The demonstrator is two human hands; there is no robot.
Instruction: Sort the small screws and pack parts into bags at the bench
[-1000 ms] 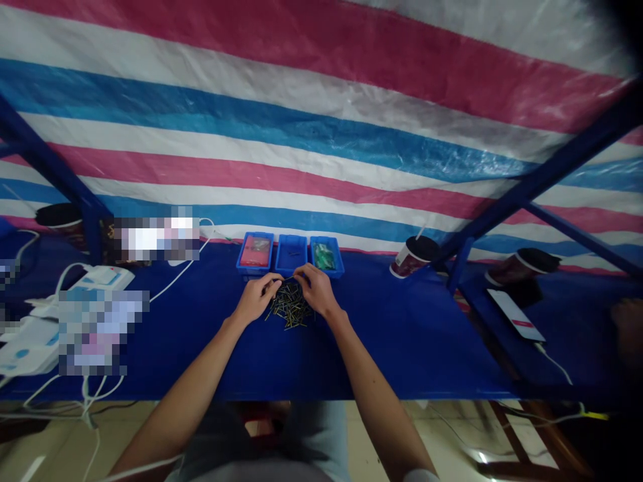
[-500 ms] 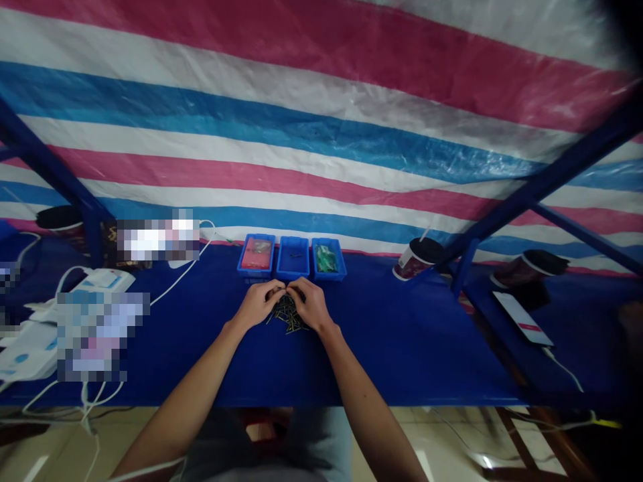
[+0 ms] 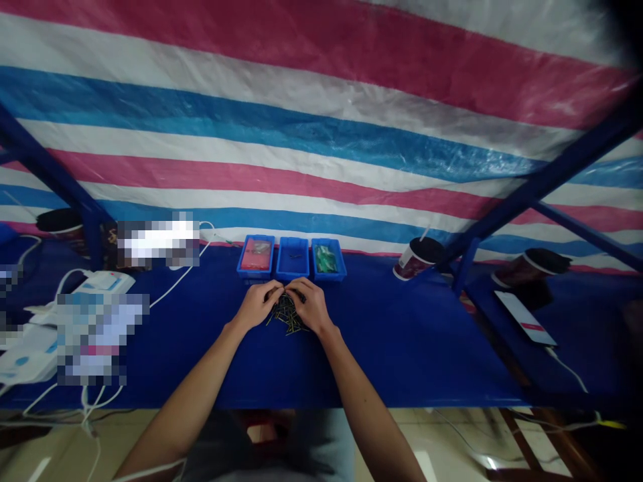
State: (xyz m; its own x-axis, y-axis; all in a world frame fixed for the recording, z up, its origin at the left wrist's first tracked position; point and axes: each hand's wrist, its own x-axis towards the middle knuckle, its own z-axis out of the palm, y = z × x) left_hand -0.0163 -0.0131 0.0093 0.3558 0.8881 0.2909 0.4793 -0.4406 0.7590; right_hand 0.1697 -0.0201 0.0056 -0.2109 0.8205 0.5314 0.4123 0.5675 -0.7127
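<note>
A loose pile of thin dark and yellowish pieces [image 3: 290,321] lies on the blue table, in front of three small blue bins. My left hand [image 3: 258,302] is at the pile's left edge, fingers curled and pinched together. At its right edge my right hand [image 3: 310,304] is closed in the same way, and the fingertips of both hands nearly meet. What they pinch is too small to make out. The left bin [image 3: 256,257] holds pink-red material, the middle bin [image 3: 293,259] a small dark piece, and the right bin [image 3: 328,260] green packets.
A dark-lidded cup [image 3: 416,258] stands right of the bins, near a blue frame bar [image 3: 547,171]. Power strips [image 3: 30,348] and white cables lie at the left. Farther right are a second cup [image 3: 527,268] and a white phone [image 3: 525,317] on a cable.
</note>
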